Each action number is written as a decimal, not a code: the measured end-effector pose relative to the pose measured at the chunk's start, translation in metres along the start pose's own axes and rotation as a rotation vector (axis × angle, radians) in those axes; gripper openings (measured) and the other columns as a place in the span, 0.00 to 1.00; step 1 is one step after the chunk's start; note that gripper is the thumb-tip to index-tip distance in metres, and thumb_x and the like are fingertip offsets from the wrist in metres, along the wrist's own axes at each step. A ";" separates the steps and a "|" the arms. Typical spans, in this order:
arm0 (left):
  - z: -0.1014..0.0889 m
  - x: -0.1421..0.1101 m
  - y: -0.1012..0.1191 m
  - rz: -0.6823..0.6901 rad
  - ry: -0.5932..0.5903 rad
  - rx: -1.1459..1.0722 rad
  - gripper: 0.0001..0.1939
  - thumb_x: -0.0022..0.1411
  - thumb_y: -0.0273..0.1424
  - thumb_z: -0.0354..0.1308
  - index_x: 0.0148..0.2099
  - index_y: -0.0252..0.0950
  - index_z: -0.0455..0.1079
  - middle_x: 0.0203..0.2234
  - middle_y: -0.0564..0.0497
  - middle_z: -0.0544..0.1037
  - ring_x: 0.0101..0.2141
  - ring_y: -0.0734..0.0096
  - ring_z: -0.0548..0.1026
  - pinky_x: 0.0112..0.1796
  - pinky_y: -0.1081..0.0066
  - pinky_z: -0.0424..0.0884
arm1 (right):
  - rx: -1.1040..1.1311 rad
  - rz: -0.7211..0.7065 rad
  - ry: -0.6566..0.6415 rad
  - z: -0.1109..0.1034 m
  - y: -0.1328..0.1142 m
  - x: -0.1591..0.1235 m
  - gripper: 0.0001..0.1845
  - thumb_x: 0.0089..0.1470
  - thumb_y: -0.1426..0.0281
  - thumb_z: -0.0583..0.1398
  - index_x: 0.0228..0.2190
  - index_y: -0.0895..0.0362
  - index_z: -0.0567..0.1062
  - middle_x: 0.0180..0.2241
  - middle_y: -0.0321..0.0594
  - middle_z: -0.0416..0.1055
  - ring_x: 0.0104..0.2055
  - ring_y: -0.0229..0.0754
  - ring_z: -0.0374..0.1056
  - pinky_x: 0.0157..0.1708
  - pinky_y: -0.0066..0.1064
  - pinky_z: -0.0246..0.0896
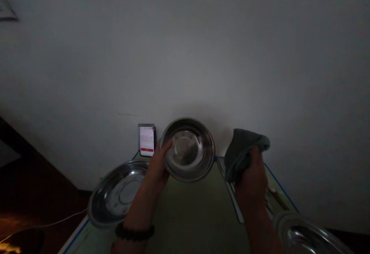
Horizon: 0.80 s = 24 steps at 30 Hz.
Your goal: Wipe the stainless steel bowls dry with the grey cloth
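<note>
A shiny steel bowl (187,150) is held up above the table, tilted so that its inside faces me. My left hand (158,165) grips it by the left rim, thumb over the edge and fingers behind. To the right of the bowl and apart from it, my right hand (253,177) is closed on a bunched dark grey-green cloth (241,152). Part of the cloth hangs down on the left of that hand. A dark beaded bracelet (134,232) circles my left wrist.
A wide steel basin (101,204) stands at the table's left, partly behind my left forearm. Another steel basin (318,234) is at the lower right. A lit phone (147,141) leans against the wall (185,53). Long thin utensils (237,206) lie near my right hand on the table (196,215).
</note>
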<state>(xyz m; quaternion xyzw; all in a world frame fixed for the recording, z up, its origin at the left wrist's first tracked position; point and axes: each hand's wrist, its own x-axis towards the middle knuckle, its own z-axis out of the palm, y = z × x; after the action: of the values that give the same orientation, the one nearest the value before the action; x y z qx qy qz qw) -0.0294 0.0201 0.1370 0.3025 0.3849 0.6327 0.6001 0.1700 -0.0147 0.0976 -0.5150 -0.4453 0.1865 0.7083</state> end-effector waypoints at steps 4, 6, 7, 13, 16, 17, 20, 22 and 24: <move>0.007 -0.010 -0.004 0.148 -0.135 0.111 0.27 0.57 0.41 0.60 0.59 0.50 0.63 0.52 0.52 0.75 0.52 0.64 0.72 0.51 0.68 0.67 | -0.200 -0.154 0.118 0.010 -0.018 -0.011 0.28 0.61 0.57 0.46 0.60 0.54 0.57 0.64 0.47 0.44 0.68 0.54 0.35 0.62 0.56 0.37; 0.013 -0.018 -0.008 0.203 -0.240 0.173 0.25 0.60 0.43 0.56 0.59 0.49 0.64 0.56 0.52 0.71 0.57 0.64 0.66 0.56 0.67 0.62 | -0.240 -0.272 -0.095 0.027 -0.023 -0.021 0.26 0.63 0.61 0.44 0.61 0.51 0.53 0.65 0.44 0.41 0.68 0.50 0.37 0.62 0.56 0.39; 0.016 -0.023 -0.010 0.230 -0.292 0.211 0.24 0.61 0.44 0.54 0.59 0.48 0.64 0.57 0.52 0.70 0.58 0.64 0.64 0.57 0.67 0.59 | -0.283 -0.291 -0.198 0.035 -0.022 -0.026 0.27 0.64 0.61 0.43 0.62 0.49 0.50 0.66 0.43 0.39 0.68 0.50 0.35 0.62 0.57 0.38; 0.023 -0.036 -0.016 0.302 -0.463 0.424 0.22 0.63 0.41 0.53 0.59 0.47 0.66 0.58 0.54 0.68 0.61 0.66 0.60 0.61 0.68 0.50 | -0.300 -0.302 -0.391 0.059 0.004 -0.047 0.30 0.65 0.63 0.41 0.65 0.49 0.38 0.68 0.43 0.31 0.69 0.47 0.23 0.63 0.60 0.33; 0.022 -0.033 -0.016 0.312 -0.449 0.409 0.22 0.64 0.41 0.52 0.59 0.47 0.65 0.58 0.54 0.68 0.60 0.66 0.61 0.61 0.68 0.51 | -0.222 -0.307 -0.485 0.053 0.000 -0.048 0.28 0.65 0.65 0.41 0.64 0.43 0.38 0.68 0.34 0.28 0.69 0.44 0.23 0.64 0.56 0.32; 0.021 -0.032 -0.016 0.328 -0.442 0.405 0.22 0.64 0.41 0.52 0.59 0.47 0.65 0.58 0.54 0.69 0.60 0.66 0.61 0.61 0.68 0.51 | -0.201 -0.314 -0.546 0.051 -0.003 -0.048 0.28 0.65 0.65 0.42 0.64 0.41 0.40 0.68 0.32 0.29 0.69 0.43 0.24 0.64 0.55 0.31; 0.019 -0.029 -0.015 0.385 -0.356 0.362 0.21 0.63 0.40 0.53 0.58 0.46 0.67 0.56 0.54 0.71 0.59 0.67 0.63 0.60 0.69 0.52 | -0.149 -0.287 -0.734 0.049 -0.016 -0.048 0.27 0.65 0.65 0.43 0.63 0.41 0.44 0.68 0.31 0.35 0.68 0.42 0.29 0.64 0.52 0.34; 0.018 -0.026 -0.014 0.403 -0.282 0.326 0.20 0.63 0.39 0.54 0.57 0.46 0.68 0.55 0.54 0.71 0.58 0.67 0.63 0.59 0.70 0.53 | -0.115 -0.229 -0.816 0.050 -0.025 -0.049 0.27 0.65 0.65 0.44 0.63 0.43 0.43 0.67 0.32 0.37 0.68 0.41 0.32 0.64 0.51 0.36; 0.016 -0.024 -0.011 0.436 -0.229 0.300 0.20 0.62 0.39 0.54 0.56 0.46 0.68 0.56 0.55 0.71 0.58 0.67 0.63 0.59 0.70 0.55 | -0.082 -0.203 -0.872 0.051 -0.033 -0.050 0.27 0.65 0.66 0.45 0.63 0.44 0.44 0.67 0.32 0.41 0.68 0.40 0.34 0.64 0.49 0.38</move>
<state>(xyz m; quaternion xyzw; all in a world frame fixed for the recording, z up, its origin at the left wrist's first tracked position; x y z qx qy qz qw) -0.0074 -0.0023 0.1381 0.5328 0.3298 0.6445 0.4382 0.0951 -0.0349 0.1090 -0.3693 -0.7576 0.2979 0.4482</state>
